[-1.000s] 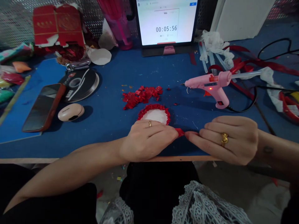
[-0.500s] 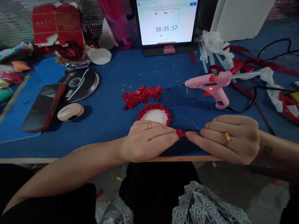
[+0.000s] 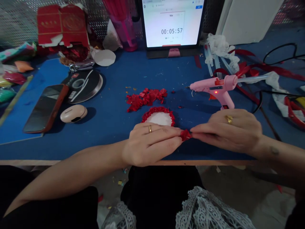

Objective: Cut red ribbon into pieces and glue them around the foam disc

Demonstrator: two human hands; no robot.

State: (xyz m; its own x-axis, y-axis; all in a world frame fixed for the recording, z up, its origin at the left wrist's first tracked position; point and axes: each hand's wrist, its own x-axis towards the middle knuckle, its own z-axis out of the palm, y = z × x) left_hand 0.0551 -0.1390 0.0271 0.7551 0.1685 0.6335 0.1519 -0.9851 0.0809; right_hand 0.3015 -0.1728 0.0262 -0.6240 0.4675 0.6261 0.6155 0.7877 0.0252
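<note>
A small folded red piece is pinched between the thumb and fingers of my left hand, near the table's front edge. My right hand is closed in a pinch, its fingertips at the right side of the same piece. Just beyond my left hand lies a round white disc with a ruffled red rim, its near part hidden by the hand. Farther back is a pile of red folded pieces. A pink glue gun with a lit red light rests on its side beyond my right hand.
A phone, an oval beige case and a ribbon spool lie at the left. A tablet showing a timer stands at the back. Glue sticks, red ribbon and a black cable spread over the right side.
My right hand has turned and moved slightly up, its thumb and finger now pinched at the piece. More of the red piece shows between the hands. The view has shifted slightly.
</note>
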